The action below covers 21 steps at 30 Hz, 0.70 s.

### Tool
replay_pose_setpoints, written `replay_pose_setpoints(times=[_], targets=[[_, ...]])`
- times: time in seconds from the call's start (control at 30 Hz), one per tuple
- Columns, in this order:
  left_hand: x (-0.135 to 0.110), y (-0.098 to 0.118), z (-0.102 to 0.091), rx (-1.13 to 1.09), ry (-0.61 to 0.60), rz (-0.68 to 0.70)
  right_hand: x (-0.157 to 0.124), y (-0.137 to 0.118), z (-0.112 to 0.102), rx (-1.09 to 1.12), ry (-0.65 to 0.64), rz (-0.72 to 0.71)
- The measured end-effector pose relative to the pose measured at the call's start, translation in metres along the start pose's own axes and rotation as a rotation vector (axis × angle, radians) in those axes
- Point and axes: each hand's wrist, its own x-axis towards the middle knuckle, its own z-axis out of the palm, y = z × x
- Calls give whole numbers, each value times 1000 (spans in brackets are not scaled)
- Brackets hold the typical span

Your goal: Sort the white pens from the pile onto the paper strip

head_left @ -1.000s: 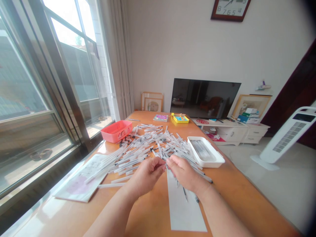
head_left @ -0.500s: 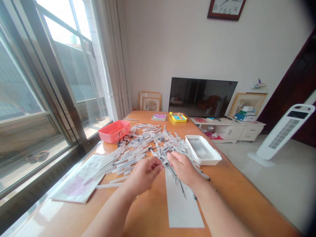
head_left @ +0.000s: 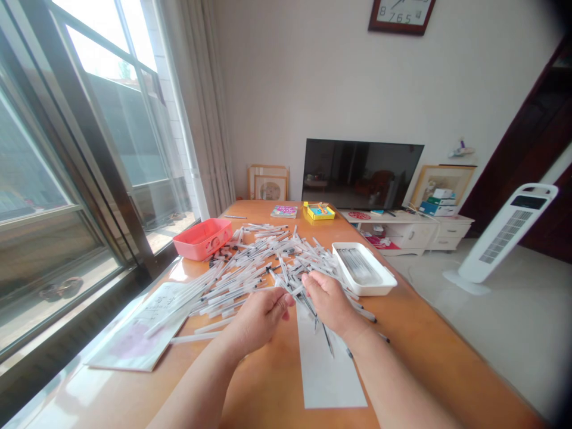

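Observation:
A big heap of white pen barrels (head_left: 250, 262) covers the middle of the wooden table (head_left: 429, 357). My left hand (head_left: 259, 319) is curled, its fingertips pinching a white pen barrel (head_left: 286, 290) at the heap's near edge. My right hand (head_left: 328, 301) is closed right beside it, fingers on the same barrel and on a thin dark refill (head_left: 319, 325) that slants down over a white paper strip (head_left: 328, 372).
A white tray (head_left: 364, 268) with pens stands right of the heap, a pink tray (head_left: 202, 238) at its far left. A printed sheet (head_left: 138, 333) lies by the window. A yellow box (head_left: 319, 212) and a small book (head_left: 283, 211) sit at the far end. A tower fan (head_left: 504, 238) stands on the floor.
The view has drifted a little to the right and up. Both hands stay together at the heap's edge; the dark refill now shows below my right hand.

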Motion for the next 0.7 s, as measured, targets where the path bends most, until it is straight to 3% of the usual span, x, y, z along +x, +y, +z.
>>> replay_pose_setpoints(times=[0.33, 0.5, 0.7], targets=[[4, 7, 4, 365, 211, 125, 2, -3, 7, 183, -2, 205], [3, 10, 3, 398, 156, 79, 2, 2, 7, 113, -7, 147], [-1, 17, -4, 194, 51, 60, 2, 3, 4, 65, 8, 81]])
